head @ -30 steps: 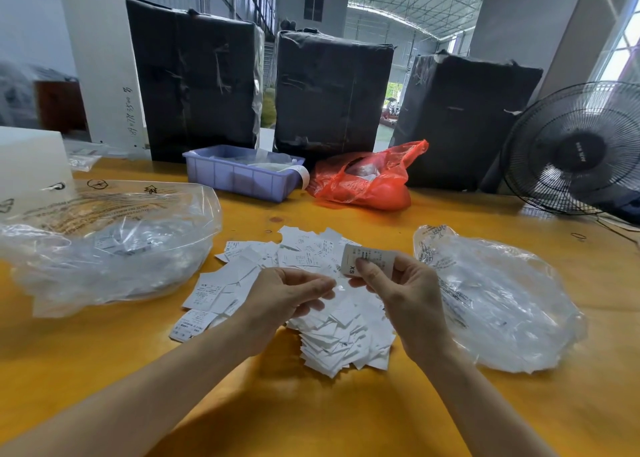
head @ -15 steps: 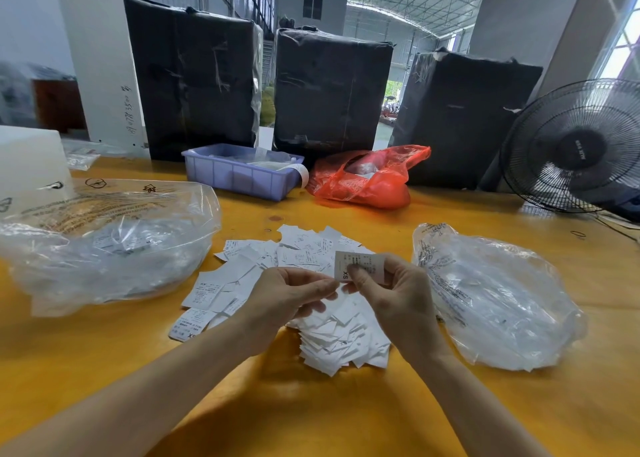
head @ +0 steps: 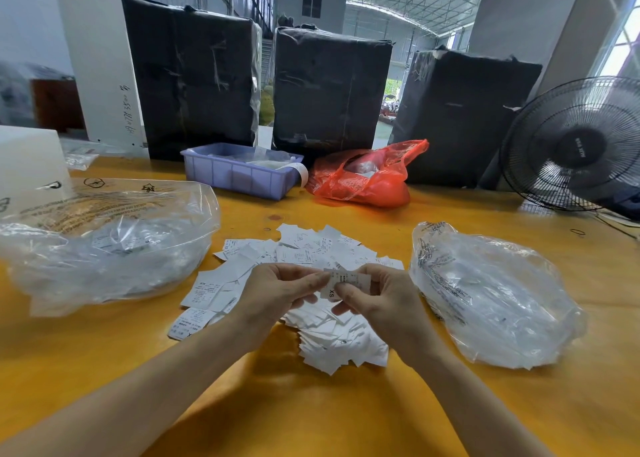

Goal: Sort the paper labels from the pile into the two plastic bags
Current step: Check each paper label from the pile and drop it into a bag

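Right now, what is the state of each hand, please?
Left hand: pinches the left edge of the small white paper label marked XS.
Right hand: pinches the same label.

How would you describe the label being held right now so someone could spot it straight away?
Start at the pile of white labels in the middle of the yellow table, between the two clear bags. Just above its near half, both hands pinch one label: the left hand at its left edge, the right hand lower down. It alone is lifted off the pile, printed XS.
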{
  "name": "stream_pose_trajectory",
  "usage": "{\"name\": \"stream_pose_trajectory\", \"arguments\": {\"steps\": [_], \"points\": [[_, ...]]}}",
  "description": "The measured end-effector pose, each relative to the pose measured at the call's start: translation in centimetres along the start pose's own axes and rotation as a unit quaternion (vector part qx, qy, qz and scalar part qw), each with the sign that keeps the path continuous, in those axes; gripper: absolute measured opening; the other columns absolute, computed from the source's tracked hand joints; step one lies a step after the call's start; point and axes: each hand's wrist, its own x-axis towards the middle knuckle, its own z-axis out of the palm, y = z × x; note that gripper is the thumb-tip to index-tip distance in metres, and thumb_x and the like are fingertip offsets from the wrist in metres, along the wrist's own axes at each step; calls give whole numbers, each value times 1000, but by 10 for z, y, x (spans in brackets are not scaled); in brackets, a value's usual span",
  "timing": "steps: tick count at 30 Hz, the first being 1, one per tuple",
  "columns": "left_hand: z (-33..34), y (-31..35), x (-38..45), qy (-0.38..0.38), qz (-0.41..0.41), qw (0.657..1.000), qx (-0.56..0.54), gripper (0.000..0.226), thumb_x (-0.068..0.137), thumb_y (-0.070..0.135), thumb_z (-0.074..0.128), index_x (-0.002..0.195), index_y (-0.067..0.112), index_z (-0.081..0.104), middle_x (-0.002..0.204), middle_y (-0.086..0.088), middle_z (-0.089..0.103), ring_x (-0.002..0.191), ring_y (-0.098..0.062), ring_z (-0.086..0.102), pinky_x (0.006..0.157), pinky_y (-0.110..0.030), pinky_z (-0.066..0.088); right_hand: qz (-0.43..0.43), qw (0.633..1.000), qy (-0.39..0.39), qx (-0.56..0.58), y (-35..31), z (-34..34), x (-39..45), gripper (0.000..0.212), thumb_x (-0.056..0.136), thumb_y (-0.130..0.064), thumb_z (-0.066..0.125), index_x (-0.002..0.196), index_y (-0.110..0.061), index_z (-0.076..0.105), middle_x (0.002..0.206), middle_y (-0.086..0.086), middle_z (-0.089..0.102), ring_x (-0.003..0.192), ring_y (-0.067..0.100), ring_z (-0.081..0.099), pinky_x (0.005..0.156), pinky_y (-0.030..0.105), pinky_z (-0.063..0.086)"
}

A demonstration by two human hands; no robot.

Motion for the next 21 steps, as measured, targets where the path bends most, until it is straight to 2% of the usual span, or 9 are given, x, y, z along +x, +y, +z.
{"name": "stream_pose_trajectory", "arguments": {"steps": [3,6,9,11,14,17,18,21], "points": [[1,-1,0,-7,3,999,37,17,57,26,78,70,16,76,60,0,69,53,-5,59,51,-15,43,7,1000,-10,-17,2,0,2,11,91,0,56,84,-2,64,74,5,70,62,16,69,53,18,49],[3,-2,0,-22,5,998,66,9,66,17,79,73,12,75,58,1,68,52,-5,58,52,-15,43,13,998,-28,-56,3,-1,2,11,94,-6,53,91,-4,64,78,4,69,65,13,69,58,24,52],[3,-2,-1,-6,10,999,48,18,61,27,77,72,13,74,59,1,69,52,-5,58,50,-14,43,11,997,-26,-70,4,-2,2,9,91,-6,59,87,-2,65,76,9,69,61,11,67,62,31,52],[2,-1,-1,6,6,1000,10,24,59,32,73,72,11,74,63,-1,70,51,-5,57,48,-13,43,4,998,4,-60,3,-3,3,10,90,-5,60,85,2,65,74,14,68,59,12,67,63,35,53],[1,0,0,6,-5,1000,-6,24,61,29,73,74,8,73,66,-3,72,51,-5,58,48,-14,44,-20,997,71,-26,0,-5,5,8,88,-4,62,82,-1,66,74,13,68,59,13,68,59,29,52],[1,-2,-1,-6,-8,1000,3,23,61,28,74,74,9,74,68,-3,72,53,-5,58,49,-14,44,-37,994,101,11,-3,-6,4,10,84,-3,67,77,-11,66,69,8,69,61,15,67,56,23,51],[2,-2,-1,-10,-7,1000,6,24,61,28,74,74,9,74,68,-3,72,53,-5,59,49,-14,44,-40,994,105,12,-4,-6,4,11,82,-3,69,76,-12,66,69,10,69,62,18,67,56,25,52],[4,-1,-2,-19,-2,1000,15,27,58,31,74,74,9,74,68,-2,73,53,-4,59,48,-13,44,-51,993,110,-3,-5,-4,1,6,80,-5,71,77,-7,66,75,22,67,71,40,63,64,47,52]]}}
